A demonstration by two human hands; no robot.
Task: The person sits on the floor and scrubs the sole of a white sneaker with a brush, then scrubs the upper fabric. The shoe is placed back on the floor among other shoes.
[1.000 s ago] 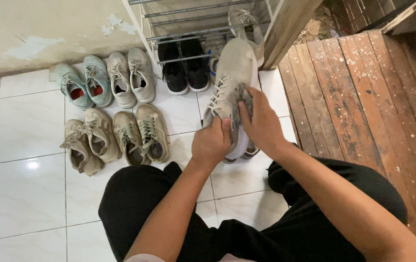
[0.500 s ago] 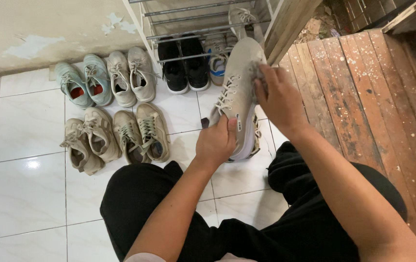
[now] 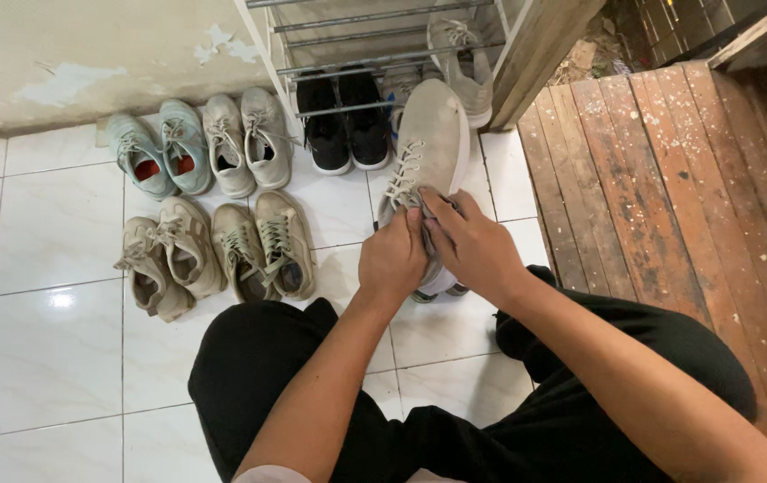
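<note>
Your left hand [image 3: 391,261] grips the heel end of the beige sneaker [image 3: 431,148], held above the tiled floor [image 3: 43,349]. Your right hand [image 3: 473,246] presses a grey cloth [image 3: 428,240], mostly hidden, against its side. Four sneaker pairs lie left. The metal rack [image 3: 374,58] ahead holds black shoes [image 3: 345,125]; its upper part is cut off.
</note>
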